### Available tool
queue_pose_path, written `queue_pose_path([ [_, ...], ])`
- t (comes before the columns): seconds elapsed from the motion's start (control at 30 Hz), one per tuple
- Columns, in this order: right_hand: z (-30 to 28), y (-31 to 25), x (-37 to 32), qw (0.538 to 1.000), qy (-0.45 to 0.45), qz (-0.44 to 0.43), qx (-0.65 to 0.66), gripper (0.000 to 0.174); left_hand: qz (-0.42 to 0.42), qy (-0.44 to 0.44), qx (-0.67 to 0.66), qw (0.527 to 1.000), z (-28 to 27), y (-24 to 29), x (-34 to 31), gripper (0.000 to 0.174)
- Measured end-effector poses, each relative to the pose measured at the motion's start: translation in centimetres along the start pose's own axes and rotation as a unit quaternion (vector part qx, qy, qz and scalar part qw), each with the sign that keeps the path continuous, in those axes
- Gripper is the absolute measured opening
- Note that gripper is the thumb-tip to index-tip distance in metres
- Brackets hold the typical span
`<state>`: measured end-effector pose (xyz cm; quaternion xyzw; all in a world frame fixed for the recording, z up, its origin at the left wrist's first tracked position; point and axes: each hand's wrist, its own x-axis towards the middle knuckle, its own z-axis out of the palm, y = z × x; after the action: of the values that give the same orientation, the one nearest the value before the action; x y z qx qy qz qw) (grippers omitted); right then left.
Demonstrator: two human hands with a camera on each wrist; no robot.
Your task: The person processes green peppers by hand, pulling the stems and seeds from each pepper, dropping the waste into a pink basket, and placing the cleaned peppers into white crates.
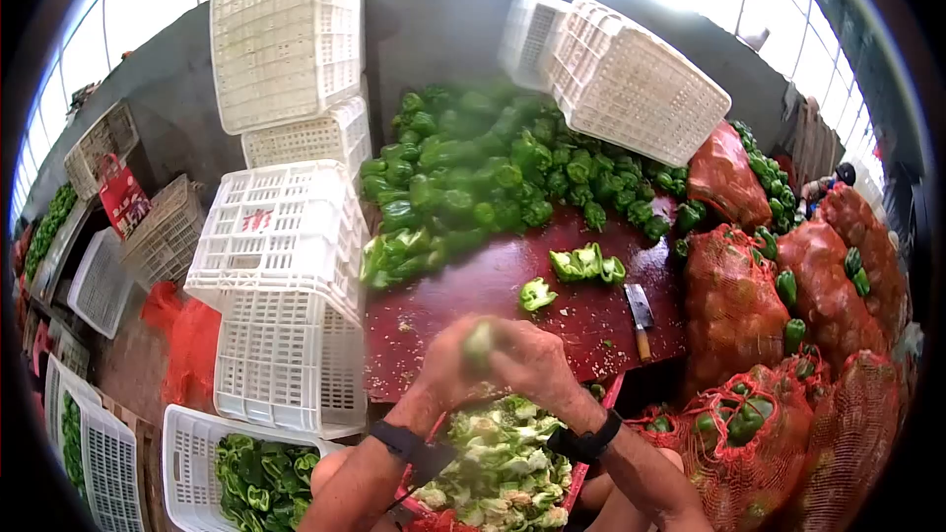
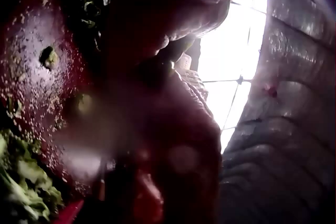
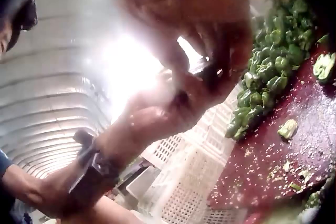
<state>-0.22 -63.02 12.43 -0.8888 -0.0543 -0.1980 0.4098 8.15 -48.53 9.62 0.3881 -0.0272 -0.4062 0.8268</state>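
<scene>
Over the front edge of the red table, my two hands meet around a blurred pale-green bell pepper. My left hand holds it from the left, while the fingers of my right hand curl against its right side. The right wrist view shows the hands close together, the pepper mostly hidden by fingers; the left wrist view is dark. Cut pepper halves and a smaller cut piece lie beyond the hands. A knife with a wooden handle rests at the table's right.
A big heap of green peppers covers the table's back. Below the hands, a red container holds pale cores and seeds. White crates stack at the left; a crate of cut peppers stands front left. Red mesh sacks crowd the right.
</scene>
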Motion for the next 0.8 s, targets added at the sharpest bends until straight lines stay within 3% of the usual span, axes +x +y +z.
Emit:
queue_pose_path([
  [0.1, -0.7, 0.7, -0.6, 0.996, -0.046, 0.062, 0.041, 0.033, -0.031, -0.028, 0.088, 0.995, -0.2, -0.5, 0.4, 0.044],
  [0.17, -1.0, 0.8, -0.7, 0.996, -0.037, 0.04, 0.065, 0.033, 0.047, -0.057, 0.225, 0.972, -0.9, -1.4, 0.9, 0.046],
  [0.23, -1.0, 1.0, -1.0, 0.995, -0.025, 0.02, 0.092, 0.033, 0.043, -0.057, 0.252, 0.965, 0.0, -1.3, 0.7, 0.044],
  [0.3, -1.2, 1.5, -1.4, 0.997, -0.031, 0.012, 0.072, 0.039, -0.036, -0.02, 0.17, 0.985, 1.3, -0.9, 0.1, 0.038],
  [0.43, -1.5, 2.7, -1.9, 0.989, -0.083, 0.092, 0.086, 0.046, -0.039, 0.0, 0.208, 0.977, 2.4, -0.9, 0.2, 0.038],
  [0.57, -2.4, 2.9, -2.3, 0.979, -0.037, 0.117, 0.162, 0.042, -0.057, -0.013, 0.209, 0.976, -0.2, -2.7, 2.3, 0.038],
  [0.63, -1.6, 3.9, -2.8, 0.958, -0.05, 0.146, 0.241, 0.041, -0.056, -0.055, 0.238, 0.968, 2.5, -1.2, 0.6, 0.053],
  [0.67, -1.5, 3.8, -3.0, 0.95, -0.049, 0.141, 0.273, 0.04, -0.055, -0.048, 0.268, 0.961, 3.1, -1.2, 0.6, 0.051],
  [0.8, -0.7, 4.0, -3.1, 0.978, -0.019, 0.144, 0.147, 0.039, -0.021, -0.009, 0.283, 0.959, 2.8, -3.0, 1.2, 0.042],
])
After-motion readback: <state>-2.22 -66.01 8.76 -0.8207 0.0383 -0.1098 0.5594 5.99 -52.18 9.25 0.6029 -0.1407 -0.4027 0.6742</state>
